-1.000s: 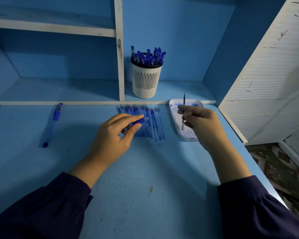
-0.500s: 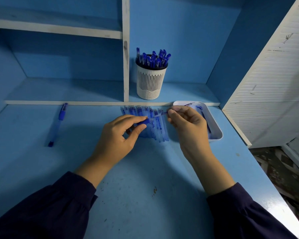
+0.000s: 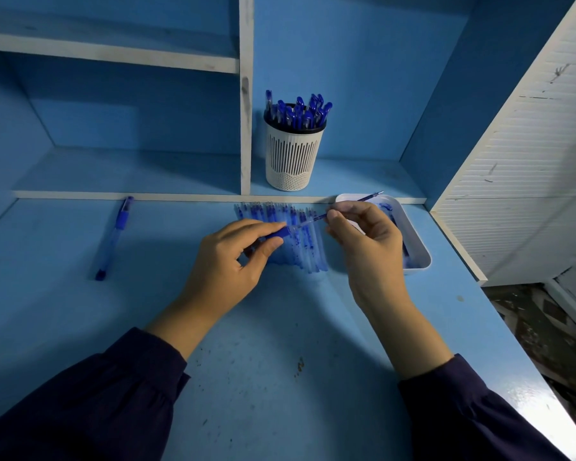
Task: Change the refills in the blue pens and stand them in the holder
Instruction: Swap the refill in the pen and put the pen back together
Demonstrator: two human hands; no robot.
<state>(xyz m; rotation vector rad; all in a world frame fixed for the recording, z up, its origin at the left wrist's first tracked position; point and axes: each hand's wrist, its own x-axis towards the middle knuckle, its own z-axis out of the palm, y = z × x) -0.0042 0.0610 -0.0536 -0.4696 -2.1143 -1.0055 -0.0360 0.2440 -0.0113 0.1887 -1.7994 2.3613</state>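
Moved: my right hand [image 3: 366, 241] has come away from the white tray [image 3: 419, 261] to meet my left hand [image 3: 226, 264], and the refill [image 3: 363, 198] that stood upright is now slanted towards the pen.
Left hand: it grips the pen barrel [image 3: 280, 233] at its blue grip, between thumb and fingers, just above the desk [image 3: 280, 327].
Right hand: it pinches the refill near its middle, and one end points up over the tray.
Pen in work: it is in my left hand, over the row on the desk [image 3: 300, 247]; the lower end of the refill is at the mouth of the barrel, but I cannot tell if it is already inside.
Done: the holder [image 3: 291, 161] on the shelf is crowded with blue pens [image 3: 300, 113], so I judge a large part is finished.
Left: this pen must be closed and stood in the holder; the loose pen [image 3: 113, 239] lies well apart on the left, and I think it is still waiting.
Count, holder and tray: one of each.
Count, pens in the holder: about a dozen caps, too crowded for an exact number.
Count, loose pen: one.
Count, refill in hand: one.
Count, row on the desk: more than ten thin clear-and-blue pieces, overlapping; I cannot tell if they are pens or refills.
Count, tray: some blue pieces inside, too unclear to count.
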